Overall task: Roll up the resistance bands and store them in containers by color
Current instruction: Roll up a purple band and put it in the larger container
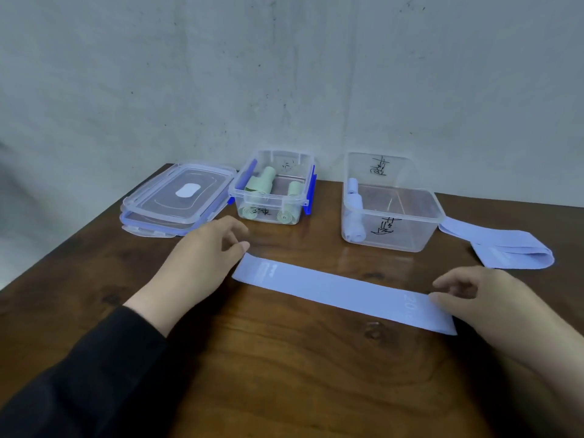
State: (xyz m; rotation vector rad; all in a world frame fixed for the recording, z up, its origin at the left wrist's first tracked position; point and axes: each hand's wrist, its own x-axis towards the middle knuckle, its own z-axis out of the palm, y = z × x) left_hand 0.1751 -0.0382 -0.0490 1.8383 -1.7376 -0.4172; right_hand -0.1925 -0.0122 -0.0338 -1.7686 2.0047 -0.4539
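Bare table (284,374) lies near; two tubs (392,216) and stacked lids (177,200) block the wall side.

Lavender-blue band (341,290) with white print, pale green rolls (259,184), dark brown wood-grain table (284,374), black sleeve (79,384)

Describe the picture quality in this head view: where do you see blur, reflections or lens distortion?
Head view: soft, even light; right hand slightly blurred; the glossy table mirrors the right container just in front of it; the wide lens skews the table's edges; the flat blue band's print reads faintly.
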